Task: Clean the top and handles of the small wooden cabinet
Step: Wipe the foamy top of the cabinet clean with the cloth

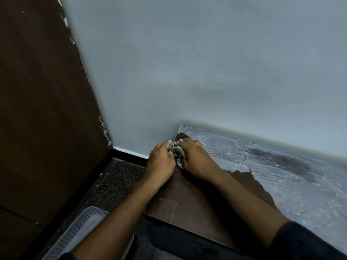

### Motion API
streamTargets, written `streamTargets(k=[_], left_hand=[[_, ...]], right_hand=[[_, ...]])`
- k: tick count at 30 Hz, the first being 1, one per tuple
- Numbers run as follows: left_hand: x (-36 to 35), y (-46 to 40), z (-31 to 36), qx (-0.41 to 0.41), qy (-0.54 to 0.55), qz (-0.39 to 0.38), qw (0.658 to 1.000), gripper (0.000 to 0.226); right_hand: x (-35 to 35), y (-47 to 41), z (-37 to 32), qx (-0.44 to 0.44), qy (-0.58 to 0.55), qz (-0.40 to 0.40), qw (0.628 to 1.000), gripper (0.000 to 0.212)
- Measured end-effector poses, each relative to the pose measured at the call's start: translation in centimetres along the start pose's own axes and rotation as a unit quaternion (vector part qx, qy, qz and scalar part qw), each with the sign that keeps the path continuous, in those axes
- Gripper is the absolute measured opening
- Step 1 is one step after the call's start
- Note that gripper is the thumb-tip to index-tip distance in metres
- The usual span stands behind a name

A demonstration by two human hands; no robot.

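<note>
While both hands' fingers (170, 142) clamp a rag (177, 152), mostly hidden, cabinet top (187, 199) cut off right.

Near the middle of the frame, the left hand (161, 158) and the right hand (197, 156) together grip a crumpled grey cloth (177, 153) at the far left corner of the cabinet top (180, 199). The top's left part shows bare brown wood, while the right part is covered in whitish smeared film (293, 177). A perforated white basket (78, 229) sits at lower left on the dark floor (120, 175), below a pale wall (187, 72).
</note>
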State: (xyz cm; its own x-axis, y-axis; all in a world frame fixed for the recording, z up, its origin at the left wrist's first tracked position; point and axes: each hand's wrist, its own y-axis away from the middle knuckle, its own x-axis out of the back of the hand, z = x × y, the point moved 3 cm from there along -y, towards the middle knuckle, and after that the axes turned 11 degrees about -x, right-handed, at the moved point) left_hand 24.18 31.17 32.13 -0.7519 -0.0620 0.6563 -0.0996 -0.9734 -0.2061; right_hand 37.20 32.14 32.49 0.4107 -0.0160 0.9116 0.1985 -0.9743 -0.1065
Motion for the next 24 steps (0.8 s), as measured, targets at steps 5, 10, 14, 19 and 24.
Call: streamTargets(k=[5, 10, 14, 19, 24], left_hand=[[-0.1, -2.9, 0.0, 0.000, 0.004, -0.005, 1.000, 0.052], [-0.4, -4.0, -0.2, -0.008, -0.001, -0.006, 1.000, 0.050], [-1.1, -4.3, -0.1, -0.011, 0.001, 0.007, 1.000, 0.049], [-0.9, -3.4, 0.3, -0.029, -0.003, 0.020, 0.999, 0.051], [0.6, -2.6, 0.8, -0.076, -0.014, 0.084, 0.993, 0.043]], right_hand=[[0.9, -6.6, 1.9, -0.053, 0.028, 0.016, 0.998, 0.032], [0.3, -7.7, 2.4, -0.061, 0.042, 0.002, 0.997, 0.048], [0.1, -7.1, 3.4, -0.010, 0.038, -0.004, 0.999, 0.050], [0.1, -9.2, 3.1, -0.069, 0.053, 0.007, 0.996, 0.046], [0.1, -3.7, 0.5, 0.007, 0.043, -0.001, 0.999, 0.043]])
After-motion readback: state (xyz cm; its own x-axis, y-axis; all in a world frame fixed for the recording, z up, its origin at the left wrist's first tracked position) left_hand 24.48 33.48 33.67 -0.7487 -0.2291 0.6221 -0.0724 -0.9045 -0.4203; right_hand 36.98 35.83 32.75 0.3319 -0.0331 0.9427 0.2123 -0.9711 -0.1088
